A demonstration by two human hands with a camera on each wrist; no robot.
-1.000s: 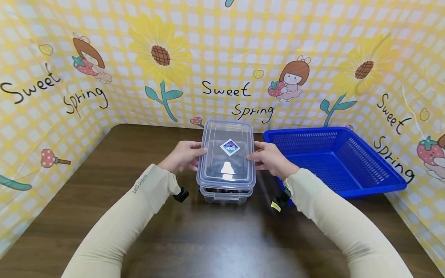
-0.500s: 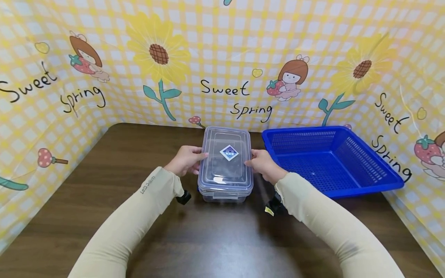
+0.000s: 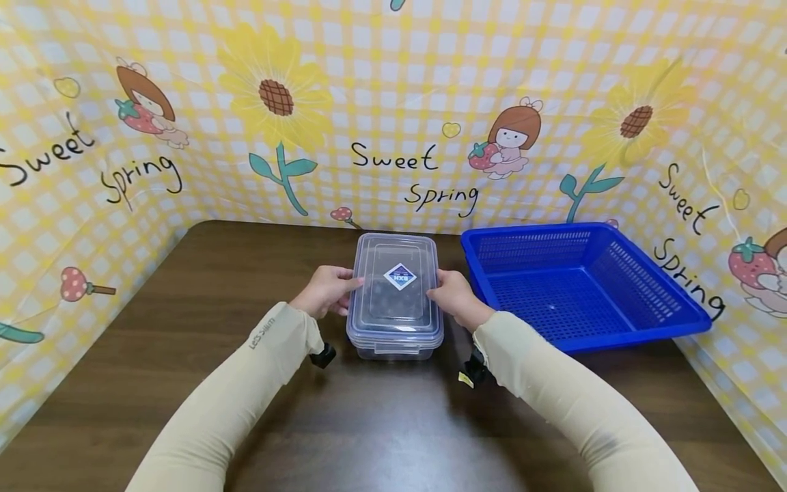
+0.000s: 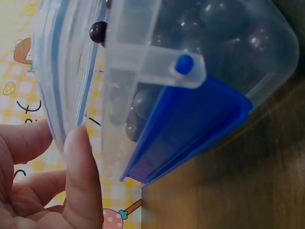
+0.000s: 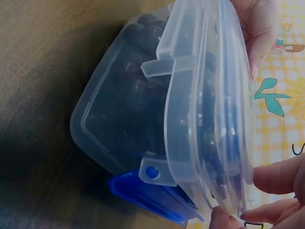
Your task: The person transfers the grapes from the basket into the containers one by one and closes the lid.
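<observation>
Between the hands in the head view, a clear plastic lid [image 3: 393, 311] with a blue-edged rim lies over a clear food container [image 3: 396, 354]. My left hand [image 3: 324, 290] pinches the lid's left edge, thumb on top. The right hand [image 3: 460, 299] grips the opposite edge the same way. In the left wrist view a gap shows between the lid [image 4: 62, 71] and the container's rim [image 4: 119, 95], with a dark glossy ball [image 4: 98, 32] at the rim. Several such balls [image 5: 143, 36] fill the container in the right wrist view. A blue side clip [image 5: 152, 198] hangs folded down.
A blue perforated plastic basket [image 3: 553, 301] stands to the right of the container. The brown wooden table [image 3: 393, 430] runs up to a yellow checked cloth [image 3: 393, 96] hanging at the back and sides.
Both hands have lowered the lid onto the container. Its raised near edge has come down, and the gap that showed dark balls at the front has closed in the head view.
</observation>
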